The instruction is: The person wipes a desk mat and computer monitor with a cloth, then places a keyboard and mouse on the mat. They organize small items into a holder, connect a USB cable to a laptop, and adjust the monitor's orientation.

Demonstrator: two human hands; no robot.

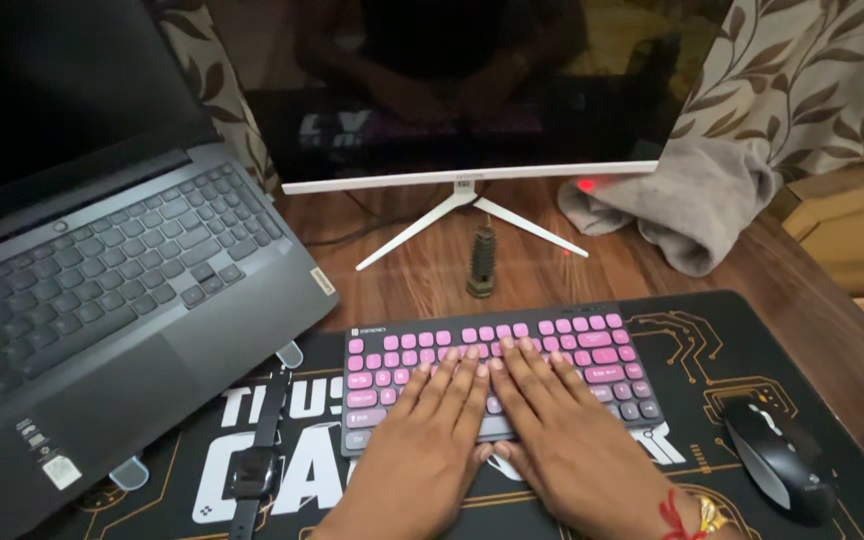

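A small keyboard (572, 345) with pink and grey keys lies on a black desk mat (712, 340). My left hand (422, 440) rests flat on its middle keys, fingers spread. Beside it, my right hand (562, 430) also lies flat on the keys, its fingers touching the upper rows. A red thread and a gold bangle (697, 515) circle the right wrist. Neither hand holds anything.
A grey laptop (102, 290) stands open at the left on a clear stand. A white-framed monitor (467, 95), dark, stands behind the keyboard. A small tower figurine (481, 262), a grey cloth (687, 200), a black mouse (780, 458) and a black wristwatch (252, 470) lie around.
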